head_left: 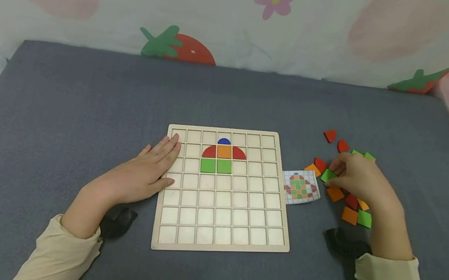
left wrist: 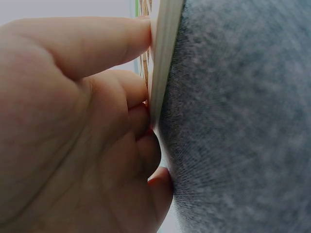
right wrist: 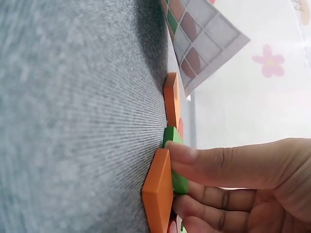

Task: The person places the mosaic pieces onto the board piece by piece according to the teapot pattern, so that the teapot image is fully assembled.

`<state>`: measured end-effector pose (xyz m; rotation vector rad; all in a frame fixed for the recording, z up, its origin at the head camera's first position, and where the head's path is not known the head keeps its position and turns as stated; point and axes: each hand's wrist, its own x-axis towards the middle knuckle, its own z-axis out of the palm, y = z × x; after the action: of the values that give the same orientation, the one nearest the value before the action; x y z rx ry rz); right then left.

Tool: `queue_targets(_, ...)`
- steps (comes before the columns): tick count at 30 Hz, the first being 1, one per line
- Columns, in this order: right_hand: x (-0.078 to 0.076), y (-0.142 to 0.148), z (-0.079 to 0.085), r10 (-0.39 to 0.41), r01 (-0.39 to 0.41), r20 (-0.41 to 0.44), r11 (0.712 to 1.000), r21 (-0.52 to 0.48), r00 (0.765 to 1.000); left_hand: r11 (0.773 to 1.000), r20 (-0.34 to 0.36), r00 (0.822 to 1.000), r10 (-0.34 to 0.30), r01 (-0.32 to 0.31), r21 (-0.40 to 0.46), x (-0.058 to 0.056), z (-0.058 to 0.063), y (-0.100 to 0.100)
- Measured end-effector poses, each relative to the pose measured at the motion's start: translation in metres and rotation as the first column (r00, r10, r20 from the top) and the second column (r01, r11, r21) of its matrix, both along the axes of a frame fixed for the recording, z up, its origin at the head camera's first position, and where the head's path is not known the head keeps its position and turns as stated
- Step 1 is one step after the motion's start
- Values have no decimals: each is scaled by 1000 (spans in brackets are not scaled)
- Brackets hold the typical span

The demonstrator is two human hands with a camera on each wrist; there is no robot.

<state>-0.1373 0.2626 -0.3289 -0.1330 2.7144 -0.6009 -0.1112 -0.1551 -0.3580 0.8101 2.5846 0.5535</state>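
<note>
Head cam, from where I stand: a green tile (head_left: 327, 176) sits in the loose pile R of the board, just past the card (head_left: 299, 187), part-covered by the R hand (head_left: 360, 180). R thumb and fingertips are clamped on it, thumb on the near side; R wrist cam shows the thumb on green, but the other fingertips are mostly hidden behind tiles. An orange tile (right wrist: 158, 191) blocks part of that view. Pile's other pcs, red, orange & green, lie around; some are half under the hand, so can't get an exact count. Card has a printed colour pattern, too small to read fully; its L side meets the board edge, can't tell if tucked under. Wooden grid board (head_left: 206, 216) carries a blue half-round, an orange sq. w/ red curved pcs either side, and two green sqs. below. L hand (head_left: 135, 177) lies on the board's L edge, fingers straight & close together, thumb apart, holding nothing; L wrist cam loses some fingertips behind the rim. Sleeves (head_left: 60, 256) cut off at bottom. Grey tabletop (head_left: 92, 103), printed curtain (head_left: 304, 34) behind, cropped up top.
</note>
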Motion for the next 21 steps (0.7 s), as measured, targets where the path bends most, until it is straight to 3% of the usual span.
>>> queue_targets(11, 0, 8, -1, 37, -40, -49, 997, -61, 998, 1000, -14, 1000, -8, 8, 6, 1, 0, -2)
queue_targets(21, 2, 8, 6, -27, 17, -101, 995, -97, 995, 1000, 3, 1000, -8, 8, 10, -1, 0, -1)
